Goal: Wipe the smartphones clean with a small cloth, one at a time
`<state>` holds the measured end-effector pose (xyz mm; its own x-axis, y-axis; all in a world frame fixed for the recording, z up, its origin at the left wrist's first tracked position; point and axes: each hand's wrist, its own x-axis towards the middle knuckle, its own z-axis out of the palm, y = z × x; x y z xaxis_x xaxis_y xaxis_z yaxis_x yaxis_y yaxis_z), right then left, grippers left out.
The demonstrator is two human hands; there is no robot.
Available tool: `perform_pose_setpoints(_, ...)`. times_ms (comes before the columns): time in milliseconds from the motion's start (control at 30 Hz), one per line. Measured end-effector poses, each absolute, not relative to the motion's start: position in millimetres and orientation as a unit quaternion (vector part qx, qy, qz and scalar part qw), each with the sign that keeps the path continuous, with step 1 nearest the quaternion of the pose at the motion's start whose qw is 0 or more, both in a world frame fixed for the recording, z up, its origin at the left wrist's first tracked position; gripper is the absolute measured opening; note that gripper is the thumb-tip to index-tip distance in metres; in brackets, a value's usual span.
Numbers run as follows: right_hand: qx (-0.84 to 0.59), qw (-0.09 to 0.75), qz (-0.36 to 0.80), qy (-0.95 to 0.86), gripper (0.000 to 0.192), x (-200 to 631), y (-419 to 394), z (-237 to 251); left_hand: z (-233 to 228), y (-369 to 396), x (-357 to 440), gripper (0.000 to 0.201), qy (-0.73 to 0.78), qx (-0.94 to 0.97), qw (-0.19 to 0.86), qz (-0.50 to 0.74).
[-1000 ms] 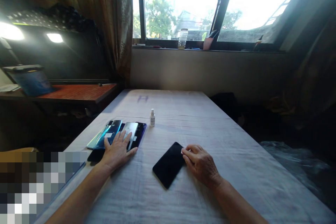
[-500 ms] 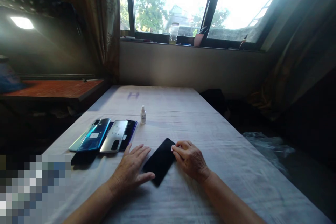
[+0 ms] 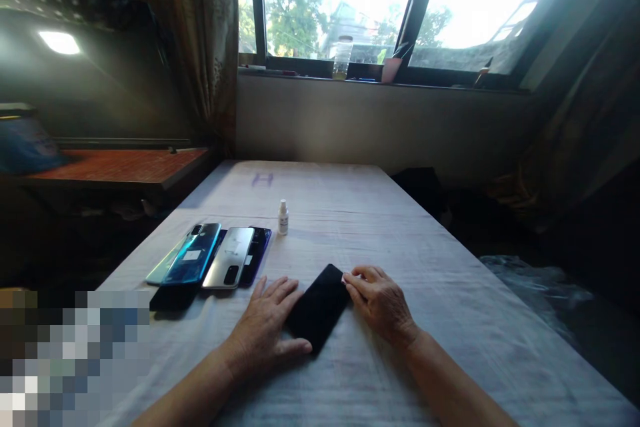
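A black smartphone [image 3: 320,310] lies at a slant on the cloth, dark face up. My left hand [image 3: 267,323] rests along its left side with fingers spread, the thumb reaching its lower corner. At the phone's upper right edge, my right hand [image 3: 383,300] pinches a small white piece of wiping material [image 3: 344,277]; most of it is hidden by the fingers. To the left lie several more phones, among them a blue phone [image 3: 193,257], a silver phone [image 3: 230,257] and a dark purple-edged phone [image 3: 257,257]. Beyond them stands a small white bottle [image 3: 283,218].
A pale cloth covers the table [image 3: 320,200], which reaches toward the wall below the window. On the left is a reddish-brown shelf [image 3: 135,165] with a blue container [image 3: 27,140]. Clear plastic wrapping [image 3: 533,287] lies beyond the table's right edge.
The camera has turned slightly left, so everything sits farther right in view. Both hands keep nearly the same places around the black phone, the right still pinching the white piece.
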<state>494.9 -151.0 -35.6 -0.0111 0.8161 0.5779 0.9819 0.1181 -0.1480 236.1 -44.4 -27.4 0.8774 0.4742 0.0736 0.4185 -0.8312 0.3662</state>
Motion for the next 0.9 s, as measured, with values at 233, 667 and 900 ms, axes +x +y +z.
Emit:
perform_pose_setpoints(233, -0.608, 0.282, -0.119, -0.733, 0.025, 489.1, -155.2, -35.7, -21.8, -46.9, 237.6, 0.085, 0.24, 0.951, 0.181, 0.069)
perform_pose_setpoints(667, -0.632, 0.273, -0.149, -0.709, 0.023, 495.0, -152.7, -37.4, -21.0, -48.2, 239.5, 0.087, 0.249, 0.951, 0.173, 0.055)
perform_pose_setpoints(900, -0.614, 0.281, -0.129, -0.726, 0.024, 490.5, -155.5, -36.0, -21.8, -46.7, 239.4, 0.085, 0.246, 0.954, 0.166, 0.052)
